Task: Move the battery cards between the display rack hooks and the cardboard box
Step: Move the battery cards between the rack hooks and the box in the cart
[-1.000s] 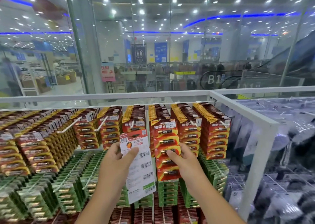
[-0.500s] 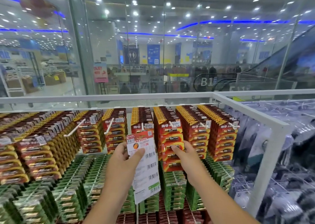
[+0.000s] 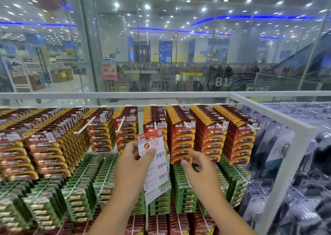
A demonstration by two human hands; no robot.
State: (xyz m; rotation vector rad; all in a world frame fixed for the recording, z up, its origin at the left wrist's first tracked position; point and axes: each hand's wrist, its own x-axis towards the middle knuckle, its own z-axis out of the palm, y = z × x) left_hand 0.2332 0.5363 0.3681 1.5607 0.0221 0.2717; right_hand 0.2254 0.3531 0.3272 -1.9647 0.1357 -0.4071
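1. Left hand: grasps a battery card with its printed back showing, thumb across the upper part; card held in front of the rack's middle column.
2. Right hand: fingers loosely curled, holding nothing; just below the red battery cards on their hook.
3. Display rack: white frame; red cards above, green cards beneath.
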